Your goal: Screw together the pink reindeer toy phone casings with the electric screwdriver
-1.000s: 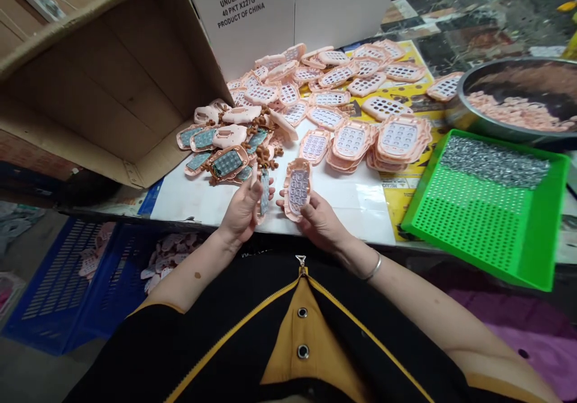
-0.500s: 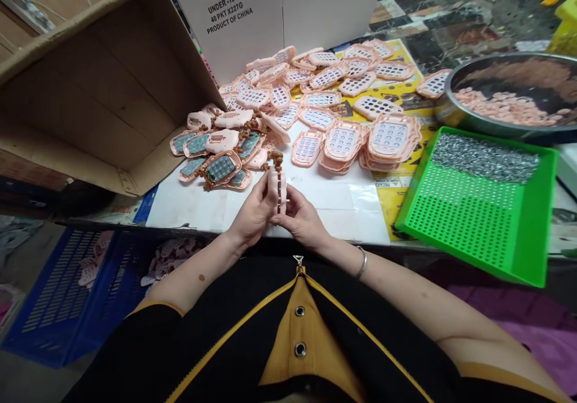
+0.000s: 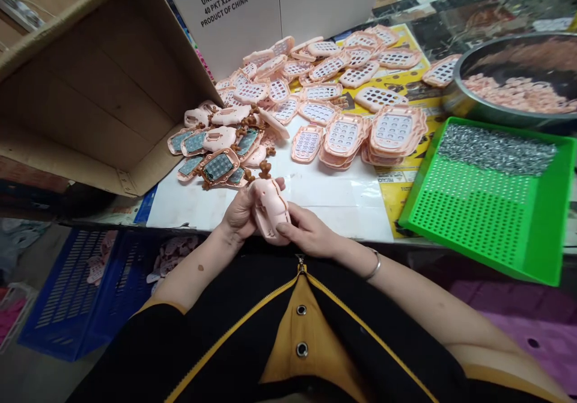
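Between my hands is a pink toy phone casing (image 3: 270, 207) with brown antler-like bits at its top and a slot in its back, which faces up. My left hand (image 3: 240, 213) wraps its left side, fingers curled behind. On its lower right edge press the thumb and fingers of my right hand (image 3: 311, 230). Just beyond lies a heap of pink shells with green circuit boards (image 3: 219, 166), several with brown bits. Stacked pink front covers with white keypads (image 3: 345, 136) sit to the right of that heap.
A tilted cardboard box (image 3: 90, 78) stands at left. At right are a green perforated tray (image 3: 469, 210) of small metal screws and a steel bowl (image 3: 455, 99) with small pink parts. Loose keypad covers (image 3: 327, 66) spread at the back before a white carton (image 3: 243, 24). Blue crates (image 3: 58, 295) stand below.
The casing has turned from edge-on, where a gap showed between its two halves, to back side up, with the halves closer together. Both hands still hold it.
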Demonstrator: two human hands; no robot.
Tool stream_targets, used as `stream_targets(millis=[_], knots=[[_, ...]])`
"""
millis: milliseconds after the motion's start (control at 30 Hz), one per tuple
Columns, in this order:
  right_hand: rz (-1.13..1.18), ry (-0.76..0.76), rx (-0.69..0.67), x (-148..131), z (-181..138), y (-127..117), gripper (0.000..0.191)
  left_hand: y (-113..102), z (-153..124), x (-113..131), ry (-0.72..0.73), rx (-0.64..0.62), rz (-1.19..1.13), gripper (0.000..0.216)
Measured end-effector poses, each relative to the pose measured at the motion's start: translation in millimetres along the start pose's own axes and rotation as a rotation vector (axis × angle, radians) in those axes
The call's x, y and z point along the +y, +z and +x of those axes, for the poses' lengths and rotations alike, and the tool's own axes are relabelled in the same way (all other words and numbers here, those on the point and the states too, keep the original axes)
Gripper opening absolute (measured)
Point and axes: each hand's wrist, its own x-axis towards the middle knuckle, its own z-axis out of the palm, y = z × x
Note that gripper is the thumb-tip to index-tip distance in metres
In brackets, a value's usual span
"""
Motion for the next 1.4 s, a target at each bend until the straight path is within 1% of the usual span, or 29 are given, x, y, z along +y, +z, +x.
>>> stream_targets(millis=[67,133,200,333,400,500,567,600,667,733,800,900,967,1067,1167,1233,1300,1400], knots=[[-0.312,0.012,0.081,-5.9,-1.8,0.4,0.07,3.3,-0.6,-2.5,0.042,0.086,-0.047,0.054],[-0.625,0.049,0.119,-9.2,-3.3,0.3,0.069,8.0,-2.1,-4.6,0.08,0.14,-0.081,0.044],[-0.767,0.052,0.11,-10.0,-4.9,-0.4,0.064,11.5,-4.0,-5.6,0.079,0.147,-0.092,0.042],[-0.78,-0.057,0.11,-9.4,-8.7,-2.7,0.061,13.2,-7.2,-4.2,0.058,0.1,-0.041,0.057],[-0.784,-0.102,0.141,-10.6,-9.7,-3.9,0.063,13.2,-8.3,-2.6,0.091,0.081,-0.012,0.054],[-0.829,-0.185,0.195,-13.5,-10.1,-5.9,0.064,13.6,-9.9,-0.6,0.083,-0.016,0.018,0.046],[-0.891,-0.257,0.189,-14.4,-10.8,-7.1,0.062,13.9,-11.1,0.5,0.082,-0.078,0.048,0.047],[-0.919,-0.293,0.177,-14.4,-11.3,-7.5,0.061,14.1,-11.8,1.0,0.098,-0.09,0.066,0.048],[-0.937,-0.346,0.165,-14.1,-12.7,-7.8,0.061,15.5,-13.4,2.4,0.156,-0.089,0.099,0.042],[-0.884,-0.356,0.183,-14.4,-13.9,-7.5,0.06,18.5,-15.0,3.9,0.217,-0.092,0.126,0.032],[-0.778,-0.321,0.205,-15.5,-14.5,-7.4,0.057,22.8,-16.2,4.4,0.247,-0.088,0.159,0.031],[-0.562,-0.205,0.232,-15.0,-14.2,-8.8,0.054,28.6,-16.0,1.3,0.183,-0.038,0.18,0.049],[-0.394,-0.117,0.273,-11.3,-14.0,-10.3,0.05,30.4,-15.4,-3.1,0.176,-0.001,0.167,0.054],[-0.161,-0.05,0.339,-1.4,-14.9,-10.3,0.052,31.6,-16.1,-9.0,0.278,0.051,0.241,0.048],[-0.031,-0.03,0.382,9.0,-17.4,-6.4,0.052,34.6,-18.7,-9.8,0.356,0.101,0.369,0.043],[0.038,-0.014,0.407,14.4,-18.4,-3.4,0.049,36.4,-19.0,-8.2,0.383,0.106,0.429,0.041],[0.157,0.015,0.421,18.2,-17.8,-1.5,0.051,35.8,-17.1,-7.3,0.392,0.083,0.493,0.041],[0.412,0.092,0.443,20.5,-13.9,-0.5,0.059,30.6,-12.3,-10.2,0.413,0.047,0.615,0.053]])
